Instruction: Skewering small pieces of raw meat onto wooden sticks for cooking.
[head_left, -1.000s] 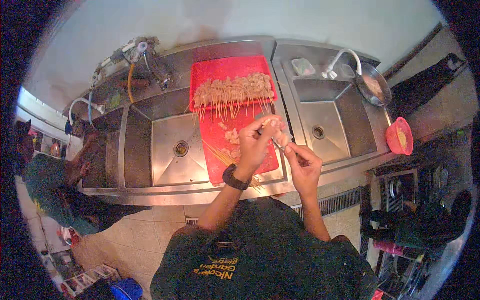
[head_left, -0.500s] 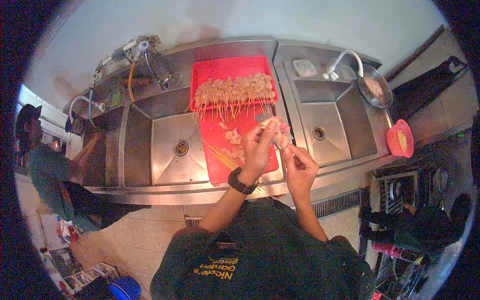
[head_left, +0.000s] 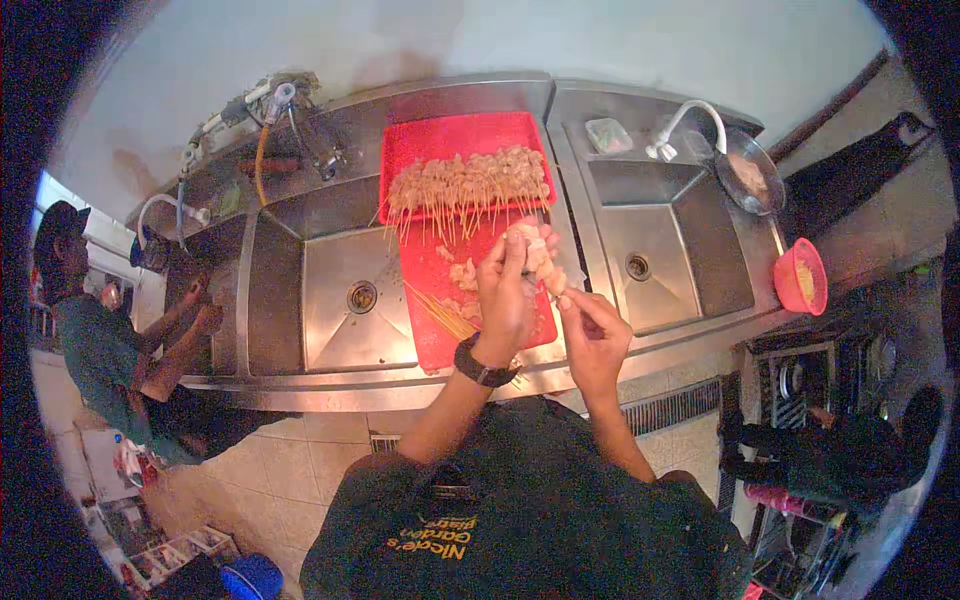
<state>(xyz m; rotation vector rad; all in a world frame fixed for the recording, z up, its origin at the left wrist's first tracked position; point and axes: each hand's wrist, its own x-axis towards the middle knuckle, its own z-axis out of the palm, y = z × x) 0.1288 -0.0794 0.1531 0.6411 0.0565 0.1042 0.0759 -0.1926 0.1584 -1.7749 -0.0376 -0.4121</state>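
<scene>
Both hands are over a red board laid across the middle sink. My left hand is closed round pale raw meat pieces, fingertips at their upper part. My right hand pinches the lower end of this skewered meat, its finger and thumb together. Loose meat pieces and a bundle of bare skewers lie on the board, partly hidden by my left hand. Behind them, a red tray holds many meat skewers in a row, their sticks toward me.
Steel sinks flank the board. At the right are a pan, a pink basket and a white tap. A co-worker works at the left sink; another person is at the lower right near stoves.
My left hand has shifted slightly up and left round the meat, my right hand slightly left. The left co-worker's hands are higher and closer together over the sink.
</scene>
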